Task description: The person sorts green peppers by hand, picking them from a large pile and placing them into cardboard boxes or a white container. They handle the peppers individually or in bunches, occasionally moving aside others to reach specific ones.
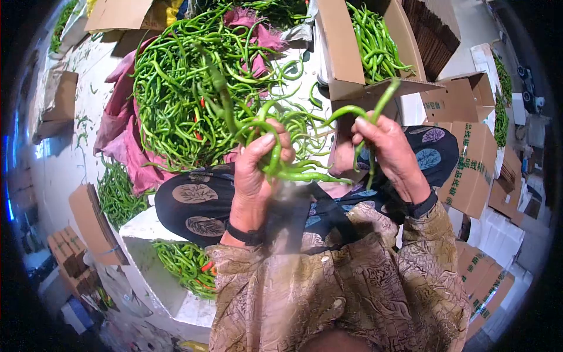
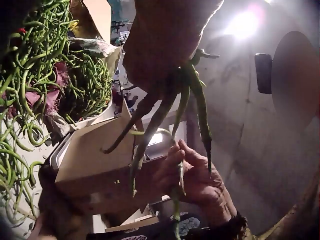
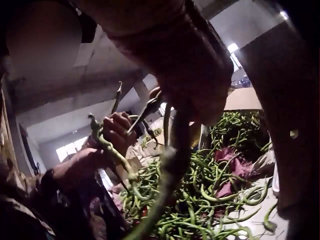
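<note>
My left hand point(image 1: 251, 170) grips a bunch of long green chili peppers point(image 1: 305, 175), their curved ends sticking out on both sides of the fist. In the left wrist view several peppers point(image 2: 201, 110) hang down from that fist. Facing it, my right hand point(image 1: 394, 151) pinches a few green chili peppers point(image 1: 347, 110) between thumb and fingers; one points up past the thumb. Both hands are raised over the lap. Beyond them a large heap of green chili peppers point(image 1: 176, 100), with a few red ones, lies on a pink sack point(image 1: 117, 132).
An open cardboard box point(image 1: 346, 53) holding green peppers stands ahead to the right. A white foam box point(image 1: 138, 246) with more peppers is at the left knee. Flattened cardboard point(image 1: 94, 220) leans at the left, and printed cartons point(image 1: 469, 170) stand at the right. Loose peppers lie on the white surface.
</note>
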### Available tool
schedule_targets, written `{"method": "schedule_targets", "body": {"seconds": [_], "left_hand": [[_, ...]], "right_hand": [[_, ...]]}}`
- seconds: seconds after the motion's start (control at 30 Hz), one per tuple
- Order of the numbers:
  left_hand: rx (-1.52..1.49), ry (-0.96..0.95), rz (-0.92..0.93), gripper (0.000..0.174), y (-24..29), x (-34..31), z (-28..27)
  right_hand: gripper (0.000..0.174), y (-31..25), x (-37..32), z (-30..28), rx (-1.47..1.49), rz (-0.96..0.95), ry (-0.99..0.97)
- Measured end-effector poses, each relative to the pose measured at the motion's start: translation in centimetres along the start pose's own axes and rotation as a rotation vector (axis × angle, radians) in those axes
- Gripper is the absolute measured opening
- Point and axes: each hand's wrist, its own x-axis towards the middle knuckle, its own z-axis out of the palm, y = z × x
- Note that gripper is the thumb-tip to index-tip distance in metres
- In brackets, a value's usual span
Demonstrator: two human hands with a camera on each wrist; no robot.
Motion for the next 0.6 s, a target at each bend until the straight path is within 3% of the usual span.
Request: {"method": "schedule_targets", "body": {"seconds": [0.07,0.13,0.23,0.33,0.43,0.6], "left_hand": [[0.166,0.022,-0.003,0.021,-0.2,0.1,0.0],[0.264,0.028,0.031,0.025,-0.5,0.2,-0.2],[0.305,0.066,0.01,0.031,-1.0,0.3,-0.3],[0.411,0.098,-0.02,0.04,-1.3,0.2,1.2],[0.378,0.072,-0.037,0.044,-1.4,0.3,-0.2],[0.378,0.03,-0.05,0.043,-1.3,0.1,0.3]], "right_hand": [[0.018,-0.2,0.7,-0.2,0.258,-0.084,0.079],[0.017,-0.4,1.0,0.3,0.27,-0.088,0.07],[0.016,-0.1,1.4,2.4,0.311,0.012,-0.164],[0.03,-0.3,1.6,4.6,0.103,0.086,-0.344],[0.05,-0.8,1.6,6.4,0.112,0.102,-0.336],[0.052,-0.2,2.1,5.1,0.256,0.241,-0.427]]}}
